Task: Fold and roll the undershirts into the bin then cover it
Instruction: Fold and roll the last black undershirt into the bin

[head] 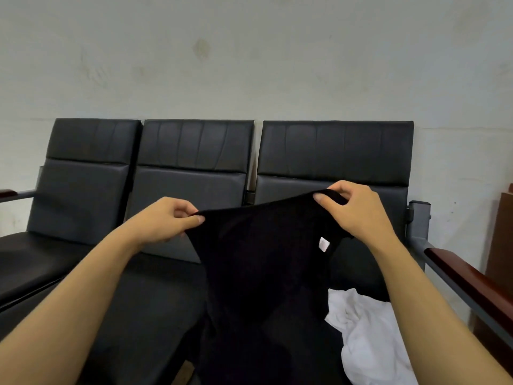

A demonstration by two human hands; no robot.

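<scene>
Against the pale wall [249, 56] I see a row of three black padded seats [191, 168] with a wood-topped armrest [469, 282] at the right end. Above the seats I hold a black undershirt [258, 262] stretched by its top edge, the rest hanging down toward me. A crumpled white undershirt [366, 329] lies on the right seat, partly under the black one. My left hand [166, 220] pinches the shirt's left corner; my right hand [352, 209], held apart and a little higher, pinches the right corner. A small white label [323, 243] shows just below that hand
</scene>
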